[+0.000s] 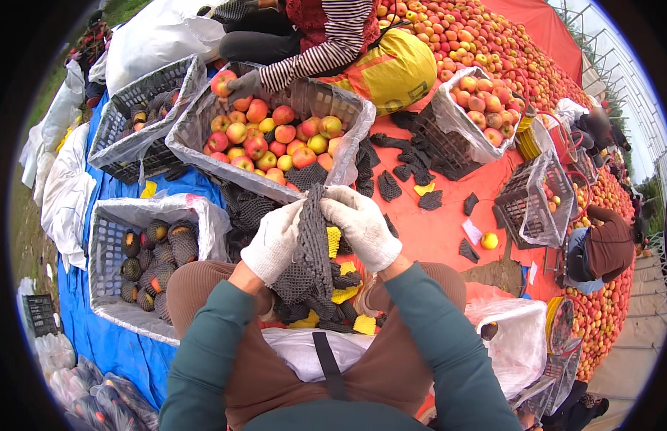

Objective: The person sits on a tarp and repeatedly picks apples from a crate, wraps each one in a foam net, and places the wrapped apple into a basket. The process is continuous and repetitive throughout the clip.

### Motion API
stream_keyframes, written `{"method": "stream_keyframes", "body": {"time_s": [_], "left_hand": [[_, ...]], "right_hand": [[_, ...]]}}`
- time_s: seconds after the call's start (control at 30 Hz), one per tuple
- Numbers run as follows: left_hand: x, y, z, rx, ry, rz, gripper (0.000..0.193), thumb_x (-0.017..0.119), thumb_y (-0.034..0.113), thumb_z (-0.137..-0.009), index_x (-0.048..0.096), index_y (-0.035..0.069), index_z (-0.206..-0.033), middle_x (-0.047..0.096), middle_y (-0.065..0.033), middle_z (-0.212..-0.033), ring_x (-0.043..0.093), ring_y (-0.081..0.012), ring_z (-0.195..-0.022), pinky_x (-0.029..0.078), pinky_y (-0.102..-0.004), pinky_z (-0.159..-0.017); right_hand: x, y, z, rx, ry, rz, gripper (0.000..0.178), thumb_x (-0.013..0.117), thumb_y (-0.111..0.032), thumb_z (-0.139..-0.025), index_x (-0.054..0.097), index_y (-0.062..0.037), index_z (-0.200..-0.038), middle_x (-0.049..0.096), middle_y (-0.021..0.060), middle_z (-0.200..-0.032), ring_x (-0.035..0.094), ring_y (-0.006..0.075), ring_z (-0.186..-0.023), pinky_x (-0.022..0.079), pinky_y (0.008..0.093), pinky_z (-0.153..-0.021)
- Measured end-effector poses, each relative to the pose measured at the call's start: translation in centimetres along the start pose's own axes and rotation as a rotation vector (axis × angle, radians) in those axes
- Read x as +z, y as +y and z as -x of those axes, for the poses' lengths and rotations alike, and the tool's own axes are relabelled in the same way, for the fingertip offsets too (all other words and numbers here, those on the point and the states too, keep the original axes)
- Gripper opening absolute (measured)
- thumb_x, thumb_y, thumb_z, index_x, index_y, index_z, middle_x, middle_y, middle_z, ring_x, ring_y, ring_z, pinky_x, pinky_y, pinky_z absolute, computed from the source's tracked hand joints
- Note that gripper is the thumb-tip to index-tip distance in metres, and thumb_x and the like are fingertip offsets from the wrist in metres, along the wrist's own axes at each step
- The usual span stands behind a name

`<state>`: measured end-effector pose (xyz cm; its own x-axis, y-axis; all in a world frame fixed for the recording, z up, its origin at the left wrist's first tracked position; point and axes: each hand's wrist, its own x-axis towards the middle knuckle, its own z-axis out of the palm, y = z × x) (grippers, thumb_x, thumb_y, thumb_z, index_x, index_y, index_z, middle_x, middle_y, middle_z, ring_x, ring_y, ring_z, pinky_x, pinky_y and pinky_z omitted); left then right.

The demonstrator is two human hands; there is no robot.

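In front of my knees, my white-gloved left hand (273, 244) and my white-gloved right hand (361, 225) pinch the top of a dark grey foam net sleeve (313, 248) from either side. The sleeve hangs down between them, and no fruit shows in it. Below lies a pile of loose grey nets (299, 293), mixed with yellow ones (365, 325). Just beyond my hands stands a lined crate (356, 118) of bare red and yellow apples (256, 146). Left of my knee, another lined crate (148, 210) holds apples in grey nets (184, 244).
Across the crate, a person in striped sleeves has a grey-gloved hand (245, 86) at an apple (223, 82). More crates (448, 144) stand right and far left (121, 169). Apples heap (484, 32) behind. An empty-looking lined crate (517, 334) is right of my knee.
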<state>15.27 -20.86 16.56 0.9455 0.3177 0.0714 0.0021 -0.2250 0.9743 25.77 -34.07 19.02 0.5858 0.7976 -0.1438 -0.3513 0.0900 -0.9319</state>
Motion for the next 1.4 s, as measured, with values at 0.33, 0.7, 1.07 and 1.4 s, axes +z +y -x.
{"method": "stream_keyframes", "body": {"time_s": [0.33, 0.7, 1.07, 1.4], "left_hand": [[-0.4, 2.5, -0.8, 0.418, 0.295, -0.242, 0.013, 0.054, -0.001, -0.083, 0.058, -0.002, -0.094, 0.059, -0.0134, -0.082, 0.059, -0.0259, -0.074, 0.048, -0.0302, -0.067], [-0.2, 4.5, 2.1, -0.569, -0.506, 1.069, 0.056, 0.066, 0.014, -0.074, 0.045, -0.003, -0.122, 0.055, -0.0109, -0.114, 0.055, -0.0179, -0.101, 0.045, -0.0326, -0.086], [-1.0, 3.0, 2.6, -0.596, -0.314, 1.295, 0.045, 0.057, 0.001, -0.075, 0.048, 0.001, -0.119, 0.055, -0.0119, -0.114, 0.053, -0.0206, -0.104, 0.042, -0.0328, -0.089], [-4.3, 5.3, 0.8, -0.304, -0.543, 1.380, 0.059, 0.055, 0.014, -0.086, 0.028, 0.002, -0.138, 0.041, -0.0056, -0.135, 0.038, -0.0117, -0.120, 0.030, -0.0278, -0.101]], "right_hand": [[-0.8, 1.7, -0.4, -0.129, 0.079, -0.584, 0.022, 0.045, -0.015, -0.087, 0.053, 0.0019, -0.097, 0.059, 0.0121, -0.100, 0.057, 0.0210, -0.093, 0.046, 0.0326, -0.085], [0.3, 5.3, 1.7, 0.199, 0.005, -0.714, 0.031, 0.045, -0.025, -0.091, 0.044, -0.0027, -0.112, 0.050, 0.0080, -0.104, 0.050, 0.0165, -0.103, 0.041, 0.0298, -0.090], [1.7, 7.4, -0.5, 0.399, -0.177, -0.237, 0.033, 0.050, -0.021, -0.089, 0.045, -0.0010, -0.115, 0.057, 0.0111, -0.100, 0.059, 0.0196, -0.090, 0.048, 0.0282, -0.078], [-5.3, 7.9, -25.4, 0.167, -0.041, 0.747, 0.030, 0.054, -0.020, -0.083, 0.055, -0.0003, -0.105, 0.061, 0.0118, -0.095, 0.063, 0.0268, -0.085, 0.050, 0.0324, -0.072]]}}
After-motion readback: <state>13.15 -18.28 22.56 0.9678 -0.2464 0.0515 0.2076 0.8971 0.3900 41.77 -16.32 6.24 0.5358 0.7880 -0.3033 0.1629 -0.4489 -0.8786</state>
